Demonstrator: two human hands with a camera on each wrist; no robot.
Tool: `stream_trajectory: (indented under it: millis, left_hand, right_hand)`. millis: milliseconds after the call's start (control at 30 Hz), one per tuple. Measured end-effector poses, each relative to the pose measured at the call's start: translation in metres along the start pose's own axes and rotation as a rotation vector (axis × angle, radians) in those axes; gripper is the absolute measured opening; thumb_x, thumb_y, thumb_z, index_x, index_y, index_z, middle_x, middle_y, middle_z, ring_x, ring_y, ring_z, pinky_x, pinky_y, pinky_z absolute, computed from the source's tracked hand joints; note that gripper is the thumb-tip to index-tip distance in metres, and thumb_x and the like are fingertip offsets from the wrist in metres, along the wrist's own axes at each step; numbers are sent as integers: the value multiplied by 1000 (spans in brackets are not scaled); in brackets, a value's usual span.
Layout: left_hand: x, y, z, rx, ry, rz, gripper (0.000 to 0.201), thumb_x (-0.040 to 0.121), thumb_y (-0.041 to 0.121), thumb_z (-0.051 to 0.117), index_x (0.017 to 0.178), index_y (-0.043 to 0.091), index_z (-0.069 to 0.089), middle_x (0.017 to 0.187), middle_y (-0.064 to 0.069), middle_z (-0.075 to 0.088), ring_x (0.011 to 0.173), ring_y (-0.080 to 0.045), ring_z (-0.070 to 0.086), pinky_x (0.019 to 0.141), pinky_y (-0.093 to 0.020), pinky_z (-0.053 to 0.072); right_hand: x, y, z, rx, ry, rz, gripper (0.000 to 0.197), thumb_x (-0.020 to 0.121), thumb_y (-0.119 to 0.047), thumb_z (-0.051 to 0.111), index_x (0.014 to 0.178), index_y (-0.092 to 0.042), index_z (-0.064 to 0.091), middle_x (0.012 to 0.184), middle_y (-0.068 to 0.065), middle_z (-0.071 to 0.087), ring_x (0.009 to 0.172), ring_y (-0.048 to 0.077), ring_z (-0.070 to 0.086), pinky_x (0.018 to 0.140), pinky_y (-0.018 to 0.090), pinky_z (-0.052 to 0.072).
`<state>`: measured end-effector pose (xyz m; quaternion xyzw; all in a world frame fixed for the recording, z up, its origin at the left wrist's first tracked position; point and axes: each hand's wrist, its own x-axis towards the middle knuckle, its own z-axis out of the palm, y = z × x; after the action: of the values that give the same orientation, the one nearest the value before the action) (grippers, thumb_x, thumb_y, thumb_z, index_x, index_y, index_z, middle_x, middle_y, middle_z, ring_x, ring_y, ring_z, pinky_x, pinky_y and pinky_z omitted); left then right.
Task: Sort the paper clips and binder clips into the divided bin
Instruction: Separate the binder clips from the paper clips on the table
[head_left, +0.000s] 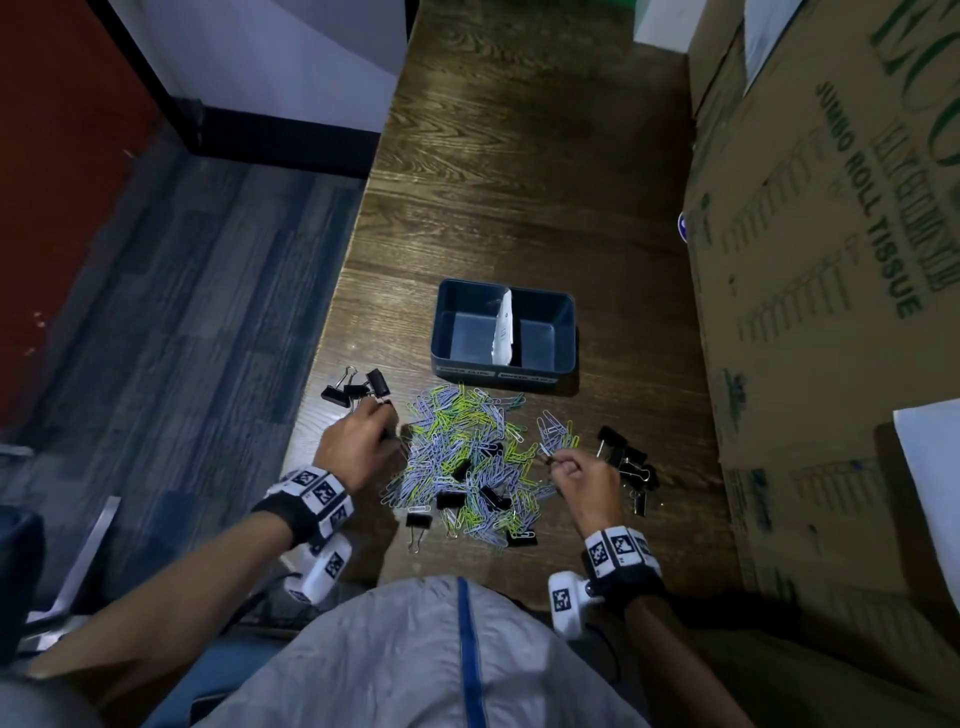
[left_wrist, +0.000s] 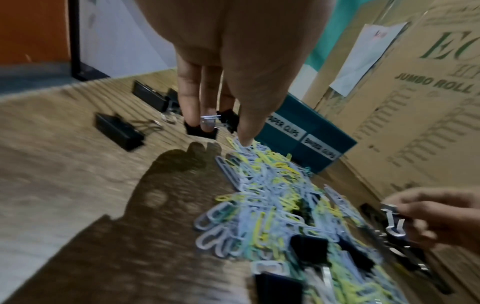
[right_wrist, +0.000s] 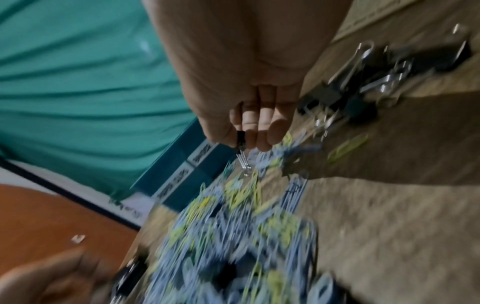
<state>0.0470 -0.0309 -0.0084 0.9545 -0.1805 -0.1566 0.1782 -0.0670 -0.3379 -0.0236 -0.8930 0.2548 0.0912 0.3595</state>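
Dark wood-grain worktop (head_left: 519, 218) is carrying everything, with tall cardboard cartons (head_left: 831, 260) standing along its right side. At its middle the divided bin (head_left: 565, 332) is sitting with both compartments apparently bare, a white card serving as divider; its front labels are reading paper clips on the left and binder clips on the right. Just in front, the heap of paper clips (head_left: 467, 457) is lying mixed with a few black binder clips, and small groups of binder clips (head_left: 357, 388) are sitting at either side of the heap. The person's left hand (head_left: 358, 441) is hovering low at the heap's left edge, its fingers (left_wrist: 188, 96) pointing down and pinching one black binder clip (left_wrist: 201, 128). The right hand (head_left: 587, 475) is hanging over the heap's right edge, fingers curled and pinching another binder clip (right_wrist: 241, 142) by its body, wire handles dangling. Doing this step well probably means lifting each clip clear so no paper clips are snagging, then releasing both low inside the right compartment.
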Motion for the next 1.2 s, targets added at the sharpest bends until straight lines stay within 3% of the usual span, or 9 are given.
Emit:
stream_trajectory:
  millis: [200, 300, 467, 567, 667, 767, 900, 1033, 1200]
  left_hand:
    - [0, -30, -1, 131, -125, -8, 25, 83, 25, 68, 104, 14, 60, 108, -7, 52, 93, -32, 59, 65, -42, 51]
    - [-8, -32, 5, 172, -87, 25, 30, 81, 25, 71, 106, 13, 61, 110, -9, 53, 99, -31, 54, 63, -40, 51]
    - [-33, -14, 13, 170, -62, 231, 23, 87, 28, 66, 102, 15, 57, 93, -4, 53, 75, -22, 57, 53, -32, 49]
    - [-56, 4, 22, 170, -188, 417, 25, 88, 38, 59, 103, 17, 58, 88, 2, 54, 60, -10, 53, 49, -18, 35]
    - [-71, 11, 37, 186, -388, 476, 38, 93, 54, 42, 120, 27, 48, 104, 5, 51, 74, -11, 54, 56, -23, 42]
    - [-71, 14, 49, 233, -430, 472, 50, 84, 49, 60, 126, 27, 44, 109, 0, 53, 75, -15, 59, 55, -29, 51]
    - [-59, 18, 57, 267, -430, 515, 54, 80, 45, 68, 126, 26, 46, 115, -3, 52, 87, -21, 61, 61, -34, 56]
    - [-51, 30, 52, 248, -402, 512, 41, 79, 39, 58, 114, 21, 50, 108, -2, 53, 79, -19, 61, 54, -30, 53]
    - [-46, 43, 52, 197, -363, 471, 37, 81, 11, 58, 114, 16, 44, 102, -7, 58, 76, -25, 62, 55, -33, 51]
  right_hand:
    - [21, 22, -42, 7, 300, 114, 14, 86, -5, 68, 97, -12, 74, 90, 6, 70, 77, 16, 58, 61, 21, 36]
    - [28, 38, -50, -13, 285, 184, 16, 86, -1, 68, 99, -8, 73, 84, 6, 66, 78, 23, 62, 62, 20, 35]
    - [13, 49, -42, -220, 322, 37, 19, 85, -6, 71, 103, -8, 70, 101, 14, 63, 85, 29, 62, 68, 31, 46]
    - [-12, 43, -21, -253, 179, -105, 9, 85, -13, 72, 94, -17, 70, 93, 3, 64, 71, 17, 61, 61, 30, 52]
    - [-31, 45, 9, -253, -228, -114, 16, 83, -47, 66, 80, -32, 60, 80, -8, 64, 66, 10, 64, 59, 33, 59]
    - [-45, 35, 31, -366, -460, -102, 44, 76, -59, 73, 104, -29, 58, 115, -4, 65, 100, 19, 64, 84, 45, 57]
    - [-48, 29, 48, -516, -398, -153, 68, 84, -60, 66, 134, -19, 44, 143, 8, 49, 124, 31, 53, 98, 50, 48]
    - [-43, 26, 51, -513, -278, -238, 51, 88, -46, 67, 124, -18, 46, 125, 6, 56, 98, 26, 63, 80, 43, 56]
    - [-37, 24, 39, -357, -177, -167, 45, 79, -26, 81, 110, -30, 48, 131, -2, 41, 103, 22, 61, 81, 41, 59]
